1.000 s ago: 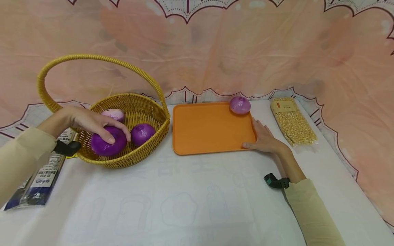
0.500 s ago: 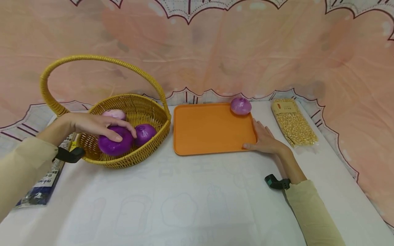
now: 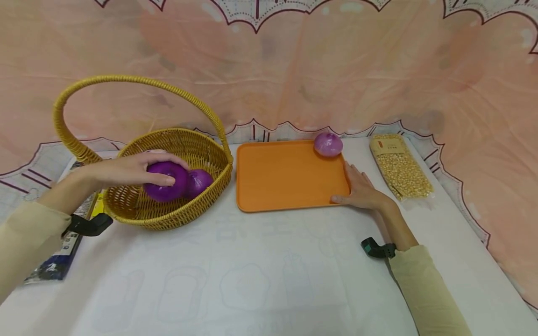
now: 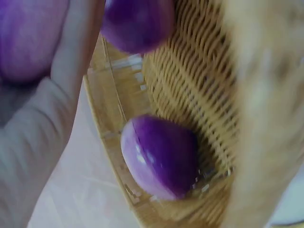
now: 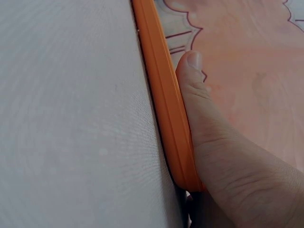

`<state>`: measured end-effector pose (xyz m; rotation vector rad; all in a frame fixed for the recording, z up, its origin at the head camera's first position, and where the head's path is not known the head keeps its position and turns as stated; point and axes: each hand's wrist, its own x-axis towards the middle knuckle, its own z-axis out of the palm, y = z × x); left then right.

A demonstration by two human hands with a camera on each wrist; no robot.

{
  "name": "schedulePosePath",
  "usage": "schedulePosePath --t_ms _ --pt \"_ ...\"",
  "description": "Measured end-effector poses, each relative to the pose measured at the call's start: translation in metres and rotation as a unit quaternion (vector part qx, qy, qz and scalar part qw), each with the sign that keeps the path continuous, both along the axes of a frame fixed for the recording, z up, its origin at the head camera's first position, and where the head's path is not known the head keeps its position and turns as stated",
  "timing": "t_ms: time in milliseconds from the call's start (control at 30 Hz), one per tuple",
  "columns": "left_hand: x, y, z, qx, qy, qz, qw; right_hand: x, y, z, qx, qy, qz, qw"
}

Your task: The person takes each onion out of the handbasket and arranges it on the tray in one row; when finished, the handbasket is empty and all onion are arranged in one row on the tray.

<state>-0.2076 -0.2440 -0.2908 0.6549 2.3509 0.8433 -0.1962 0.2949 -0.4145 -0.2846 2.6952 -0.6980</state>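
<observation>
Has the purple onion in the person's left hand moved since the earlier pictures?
Yes. In the head view, judged against the basket, the purple onion has shifted right and somewhat upward in the picture.

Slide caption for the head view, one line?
Left hand grips a purple onion at the wicker basket; right hand touches the orange tray, which bears another onion.

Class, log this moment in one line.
left hand: grips purple onion; right hand: touches orange tray; basket: other onions; tray corner: paler onion
</observation>
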Motion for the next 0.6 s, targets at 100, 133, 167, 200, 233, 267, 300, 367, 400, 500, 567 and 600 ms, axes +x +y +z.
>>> schedulePosePath --t_ms 100,133,167,200,233,267,300,367,400,500,567,600 --pt "0.009 0.007 0.0 0.022 0.028 0.017 0.9992 -0.001 0.001 -0.001 0.004 0.001 0.002 1.0" --pt "0.013 0.009 0.0 0.028 0.041 0.021 0.9985 -0.001 0.001 -0.001 0.005 0.002 0.002 1.0" --pt "0.017 0.01 0.001 0.037 0.052 0.023 0.9977 -0.001 0.001 -0.001 0.006 0.004 0.003 1.0" --pt "0.02 0.012 0.001 0.042 0.062 0.025 0.9968 -0.002 0.001 -0.001 0.006 0.005 0.003 1.0" --pt "0.023 0.014 0.002 0.047 0.072 0.027 0.996 -0.002 0.002 -0.001 0.006 0.006 0.003 1.0" --pt "0.026 0.015 0.002 0.049 0.07 0.032 0.9958 -0.002 0.002 0.0 0.006 0.006 0.003 1.0" --pt "0.029 0.015 0.002 0.053 0.064 0.035 0.9959 -0.002 0.002 -0.001 0.005 0.006 0.002 1.0" --pt "0.034 0.016 0.002 0.06 0.047 0.043 0.9962 -0.001 0.001 -0.001 0.004 0.005 0.003 1.0" --pt "0.037 0.017 0.001 0.062 0.036 0.05 0.9961 -0.001 0.001 -0.001 0.004 0.005 0.003 1.0" --pt "0.042 0.019 -0.003 0.07 0.02 0.063 0.9953 -0.001 0.001 -0.002 0.005 0.004 0.003 1.0" --pt "0.045 0.022 -0.006 0.072 0.025 0.067 0.9948 0.0 0.0 -0.002 0.005 0.004 0.003 1.0" --pt "0.046 0.023 -0.007 0.073 0.029 0.067 0.9947 0.0 0.0 -0.002 0.004 0.004 0.003 1.0"
